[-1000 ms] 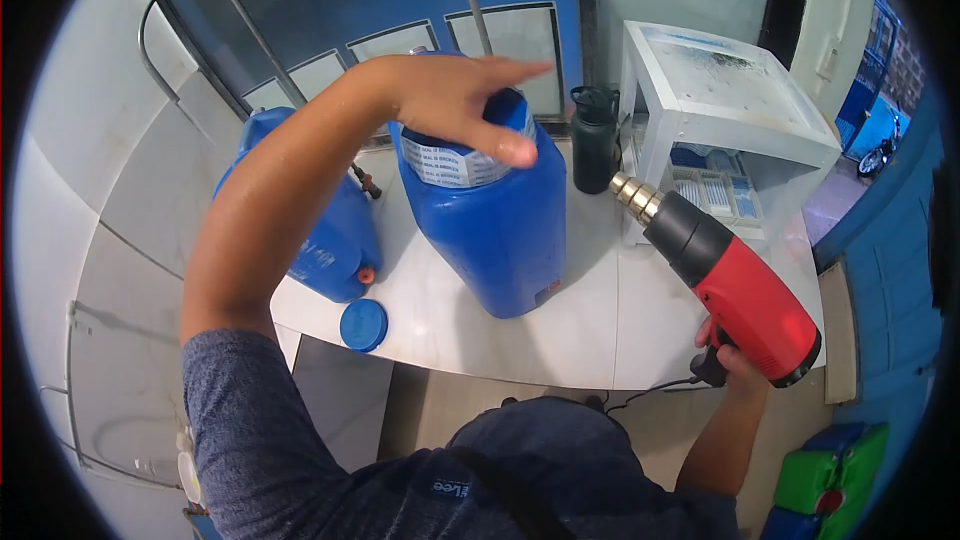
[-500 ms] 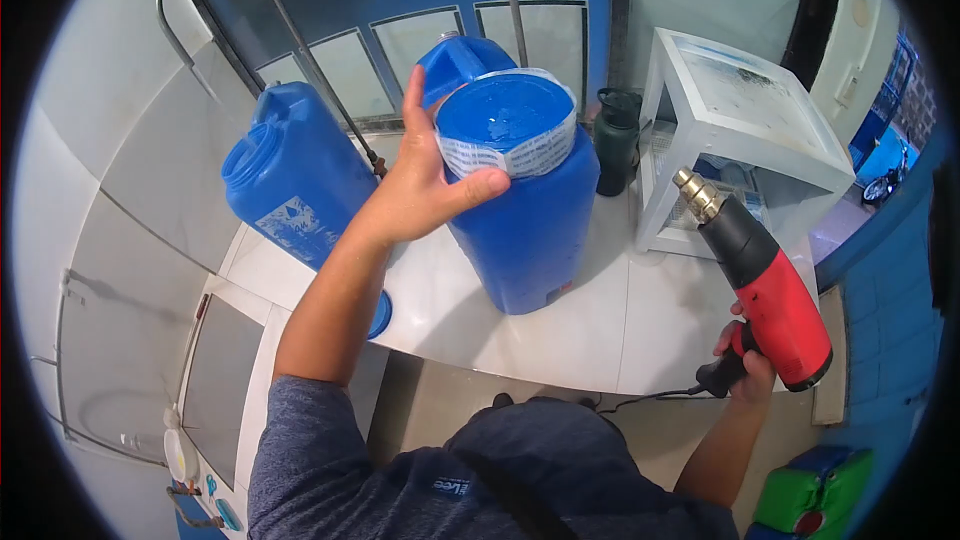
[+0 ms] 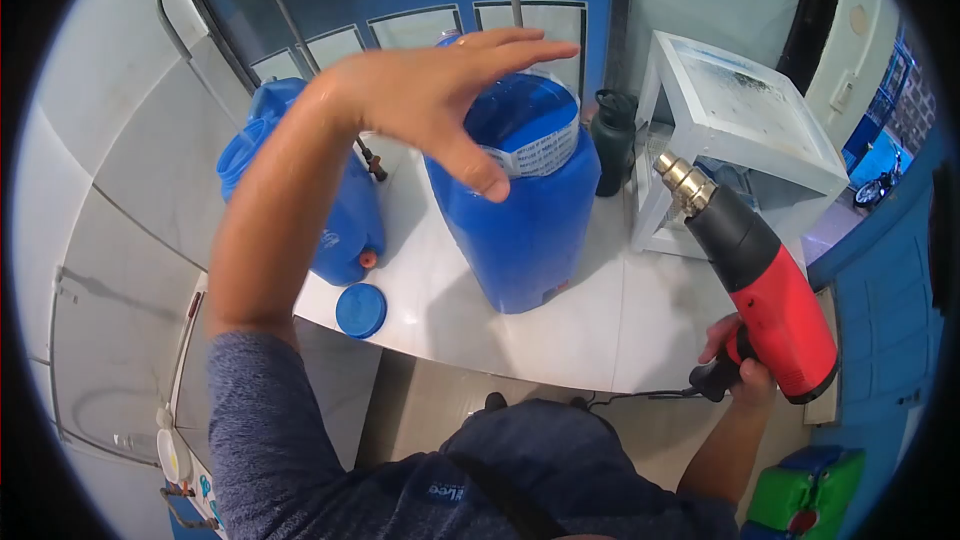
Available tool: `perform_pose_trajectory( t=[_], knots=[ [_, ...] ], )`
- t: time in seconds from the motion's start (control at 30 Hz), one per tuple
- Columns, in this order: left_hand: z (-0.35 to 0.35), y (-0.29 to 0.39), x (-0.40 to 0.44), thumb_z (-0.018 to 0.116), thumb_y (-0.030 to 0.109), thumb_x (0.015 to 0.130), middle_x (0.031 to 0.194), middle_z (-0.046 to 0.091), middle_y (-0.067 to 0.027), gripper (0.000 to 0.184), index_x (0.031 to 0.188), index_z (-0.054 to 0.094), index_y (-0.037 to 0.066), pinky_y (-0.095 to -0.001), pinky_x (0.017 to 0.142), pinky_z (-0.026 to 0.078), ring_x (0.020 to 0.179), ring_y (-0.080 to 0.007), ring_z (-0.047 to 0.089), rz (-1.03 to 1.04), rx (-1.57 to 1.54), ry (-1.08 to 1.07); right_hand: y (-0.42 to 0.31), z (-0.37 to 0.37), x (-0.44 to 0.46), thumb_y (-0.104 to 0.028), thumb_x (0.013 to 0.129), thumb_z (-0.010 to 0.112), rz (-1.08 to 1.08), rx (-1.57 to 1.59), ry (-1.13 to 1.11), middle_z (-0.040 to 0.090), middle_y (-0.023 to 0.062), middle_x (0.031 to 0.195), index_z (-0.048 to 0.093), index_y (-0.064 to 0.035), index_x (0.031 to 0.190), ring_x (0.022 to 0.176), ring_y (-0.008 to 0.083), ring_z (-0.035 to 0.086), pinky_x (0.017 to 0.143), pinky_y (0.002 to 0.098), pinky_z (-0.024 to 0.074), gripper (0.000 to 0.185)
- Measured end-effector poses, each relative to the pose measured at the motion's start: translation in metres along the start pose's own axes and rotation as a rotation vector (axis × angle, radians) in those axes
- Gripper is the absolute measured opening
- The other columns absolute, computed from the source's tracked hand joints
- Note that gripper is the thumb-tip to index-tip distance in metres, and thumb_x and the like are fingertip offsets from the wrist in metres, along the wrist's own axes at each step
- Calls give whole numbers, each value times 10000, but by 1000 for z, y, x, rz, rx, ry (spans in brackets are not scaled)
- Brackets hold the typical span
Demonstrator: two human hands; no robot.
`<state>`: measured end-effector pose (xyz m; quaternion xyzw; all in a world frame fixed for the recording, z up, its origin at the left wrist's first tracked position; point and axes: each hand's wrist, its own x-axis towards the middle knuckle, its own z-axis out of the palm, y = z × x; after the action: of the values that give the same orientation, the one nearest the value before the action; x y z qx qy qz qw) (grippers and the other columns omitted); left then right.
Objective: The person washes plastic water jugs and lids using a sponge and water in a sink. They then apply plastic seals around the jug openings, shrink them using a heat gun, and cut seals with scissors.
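Observation:
A large blue water container [image 3: 525, 235] stands upright on the white counter, its round blue top [image 3: 525, 105] ringed by a printed clear-and-white seal band [image 3: 548, 152]. Over the left side of that top is my left hand [image 3: 430, 90], fingers stretched out and thumb apart, holding nothing. Whether it touches the band I cannot tell. My right hand [image 3: 750, 380] grips the black handle of a red and black heat gun [image 3: 780, 310]. Its metal nozzle [image 3: 683, 182] points up and left, away from the container by some distance.
Left of the container lies a second blue jug [image 3: 345, 230] with an open neck, partly behind my left arm. A loose blue cap [image 3: 361, 311] rests near the counter's front edge. Behind stand a dark bottle [image 3: 613, 140] and a white box-shaped frame [image 3: 745, 140]. A cord [image 3: 640, 396] trails below.
My left hand has come off the container's side and risen over its top, its fingers swinging to the right. The heat gun has shifted only slightly, still in my right hand.

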<state>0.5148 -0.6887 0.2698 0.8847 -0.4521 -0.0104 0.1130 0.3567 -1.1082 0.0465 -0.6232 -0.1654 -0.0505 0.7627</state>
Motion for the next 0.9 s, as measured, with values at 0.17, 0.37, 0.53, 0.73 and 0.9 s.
perform_pose_trajectory(
  t=[0.17,0.37,0.53,0.73,0.9],
  knots=[
    [-5,4,36,873,377,506,1539,328,-240,1259,1577,252,147,-525,1118,417,1396,-445,395,-74,44,-231,0,-18,-17,-339,767,720,-11,-252,-112,657,91,867,505,37,1316,760,173,613,727,300,489,699],
    [-2,4,46,864,339,474,1486,375,-236,1249,1564,285,154,-520,1079,472,1355,-457,438,-128,129,-337,-28,5,-18,-399,763,748,195,-546,-331,636,66,810,626,25,1006,684,145,623,636,236,489,503],
    [0,-2,43,869,384,487,1471,393,-231,1223,1554,320,148,-511,1076,475,1344,-455,450,-92,97,-333,-46,43,-13,-103,808,641,931,-370,-56,644,35,901,631,-4,1055,823,150,625,776,257,500,266],
    [7,-11,39,868,432,503,1468,404,-227,1227,1560,314,147,-494,1070,479,1335,-454,460,-24,88,-253,-45,87,-27,46,734,613,593,-673,-82,644,45,904,628,-16,1112,870,151,625,838,285,496,383],
    [7,-9,38,869,462,512,1468,410,-220,1258,1572,276,137,-488,1037,509,1311,-453,490,-19,153,-237,-75,127,-11,34,742,578,584,-488,-127,650,43,916,614,-9,1158,881,149,626,875,304,488,421]
  ],
)
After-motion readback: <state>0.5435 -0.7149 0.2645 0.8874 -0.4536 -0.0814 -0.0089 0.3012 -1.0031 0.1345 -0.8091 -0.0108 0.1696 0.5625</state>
